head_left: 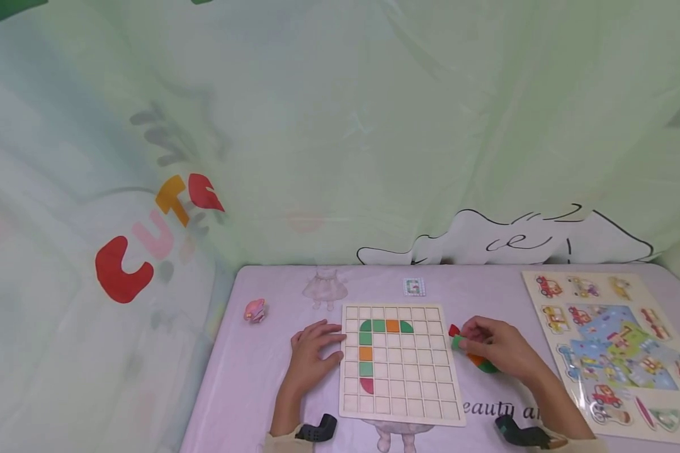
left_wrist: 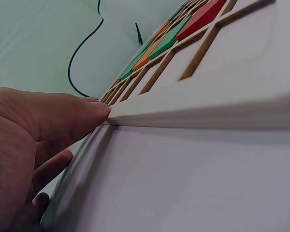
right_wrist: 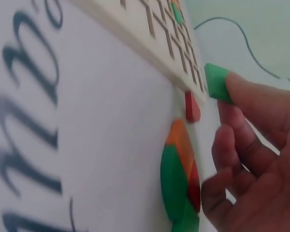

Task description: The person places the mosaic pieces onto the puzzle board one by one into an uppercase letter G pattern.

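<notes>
A wooden grid board (head_left: 413,371) lies on the table, bearing an upside-down L of green and orange tiles with a red rounded tile (head_left: 366,385) at its lower end. My left hand (head_left: 311,355) rests beside the board's left edge, fingers loosely spread; the left wrist view shows the thumb (left_wrist: 94,110) touching that edge. Right of the board, my right hand (head_left: 501,346) pinches a green square tile (right_wrist: 216,82) between thumb and fingers, above the table. Below it lie a red tile (right_wrist: 191,106) and a cluster of green, orange and red tiles (right_wrist: 171,179), partly covered by the hand in the head view.
A small patterned card (head_left: 414,287) lies behind the board. Far left on the table is a pink figure (head_left: 255,310). At the right lies a large picture puzzle board (head_left: 549,343) with vehicle pieces. A printed curtain (head_left: 340,138) hangs behind the table.
</notes>
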`<state>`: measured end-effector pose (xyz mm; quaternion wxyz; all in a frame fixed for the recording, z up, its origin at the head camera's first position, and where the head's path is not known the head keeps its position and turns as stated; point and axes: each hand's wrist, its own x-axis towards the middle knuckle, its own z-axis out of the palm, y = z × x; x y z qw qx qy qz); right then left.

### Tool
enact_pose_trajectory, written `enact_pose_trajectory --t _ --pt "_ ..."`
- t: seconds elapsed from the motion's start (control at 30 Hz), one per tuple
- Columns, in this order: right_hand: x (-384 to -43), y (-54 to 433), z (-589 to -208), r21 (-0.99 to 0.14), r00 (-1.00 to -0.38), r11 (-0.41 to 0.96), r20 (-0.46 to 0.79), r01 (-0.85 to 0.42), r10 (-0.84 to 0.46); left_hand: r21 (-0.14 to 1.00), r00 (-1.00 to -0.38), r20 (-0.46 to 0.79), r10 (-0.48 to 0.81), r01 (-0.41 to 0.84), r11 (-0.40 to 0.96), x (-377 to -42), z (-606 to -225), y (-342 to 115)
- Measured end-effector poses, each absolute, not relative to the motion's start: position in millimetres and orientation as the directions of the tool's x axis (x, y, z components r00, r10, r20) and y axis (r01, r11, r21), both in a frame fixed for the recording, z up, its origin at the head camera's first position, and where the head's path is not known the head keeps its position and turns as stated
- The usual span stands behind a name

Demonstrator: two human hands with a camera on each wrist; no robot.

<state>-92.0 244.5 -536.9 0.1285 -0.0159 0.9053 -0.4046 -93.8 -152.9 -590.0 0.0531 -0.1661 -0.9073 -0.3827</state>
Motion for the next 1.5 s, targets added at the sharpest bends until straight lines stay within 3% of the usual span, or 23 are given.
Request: enact_pose_trajectory --t 0.4,1.5 --pt "-90.9 215.4 -539.1 -0.839 -0.948 0.543 -0.197 0.032 -0.25 0.676 -0.937 0.225 0.269 0.349 0.649 -94.1 -593.2 -152.5" --pt "-89.5 138.3 -552.7 -0.891 -0.847 0.448 -0.182 -0.072 -0.5 0.67 -0.941 0.201 0.273 0.335 0.663 -94.1 -589.9 -152.9"
